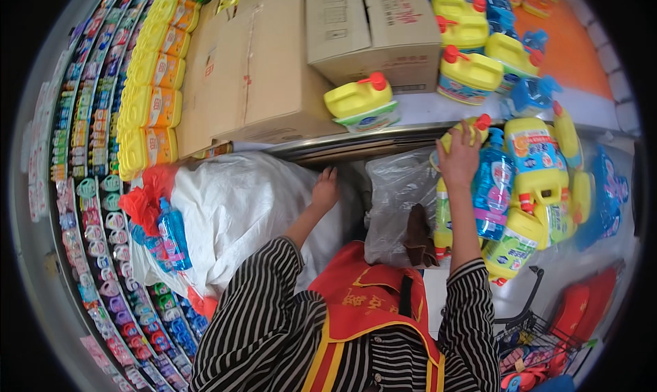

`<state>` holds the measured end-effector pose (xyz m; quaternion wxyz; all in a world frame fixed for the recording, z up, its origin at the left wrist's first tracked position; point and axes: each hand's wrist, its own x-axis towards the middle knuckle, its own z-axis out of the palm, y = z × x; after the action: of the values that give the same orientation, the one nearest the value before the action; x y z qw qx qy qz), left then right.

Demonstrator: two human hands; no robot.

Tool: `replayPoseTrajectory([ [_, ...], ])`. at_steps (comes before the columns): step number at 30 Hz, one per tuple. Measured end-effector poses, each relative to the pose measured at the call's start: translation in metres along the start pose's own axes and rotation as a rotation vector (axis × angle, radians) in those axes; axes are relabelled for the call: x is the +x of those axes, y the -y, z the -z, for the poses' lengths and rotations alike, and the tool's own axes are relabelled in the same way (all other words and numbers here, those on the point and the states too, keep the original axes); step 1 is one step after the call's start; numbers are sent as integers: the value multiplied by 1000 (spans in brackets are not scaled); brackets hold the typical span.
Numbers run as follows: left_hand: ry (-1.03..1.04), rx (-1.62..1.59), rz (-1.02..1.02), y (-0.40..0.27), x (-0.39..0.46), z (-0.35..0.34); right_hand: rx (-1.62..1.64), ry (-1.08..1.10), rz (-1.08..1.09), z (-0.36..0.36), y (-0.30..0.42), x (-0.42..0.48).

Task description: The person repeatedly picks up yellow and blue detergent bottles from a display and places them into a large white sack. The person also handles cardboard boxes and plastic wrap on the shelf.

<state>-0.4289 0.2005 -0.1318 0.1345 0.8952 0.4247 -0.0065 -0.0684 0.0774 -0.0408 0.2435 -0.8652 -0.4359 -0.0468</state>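
My right hand [460, 158] grips a yellow detergent jug [480, 129] with a red cap, at the near edge of the display ledge. Right beside it stands a blue detergent bottle [494, 186] with a pump top, among several yellow jugs [535, 145] heaped to the right. My left hand [326, 189] is over the right part of a large white woven sack [231, 202]. Its fingers are partly turned from view, and no object shows in it. Between my hands lie a clear plastic bag [392, 186] and a dark brown cloth or glove [421, 235].
Cardboard cartons [267, 68] and a single yellow jug [359, 99] stand on the display ahead. Stacked yellow jugs [154, 104] are at its left end. Store shelves [97, 227] line the left side. A black wire shopping cart [539, 335] is at the lower right.
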Motion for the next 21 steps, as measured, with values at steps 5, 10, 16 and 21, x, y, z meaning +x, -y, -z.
replayPoseTrajectory([
  [5, 11, 94, 14, 44, 41, -27, -18, -23, 24, 6, 5, 3],
  [10, 47, 128, 89, 85, 59, -64, -70, -14, 25, 3, 4, 1],
  [16, 278, 706, 167, 138, 65, -104, -95, -11, 28, -2, 8, 1],
  [21, 727, 1009, 311, 210, 60, -84, -100, -28, 52, -7, 10, 4],
])
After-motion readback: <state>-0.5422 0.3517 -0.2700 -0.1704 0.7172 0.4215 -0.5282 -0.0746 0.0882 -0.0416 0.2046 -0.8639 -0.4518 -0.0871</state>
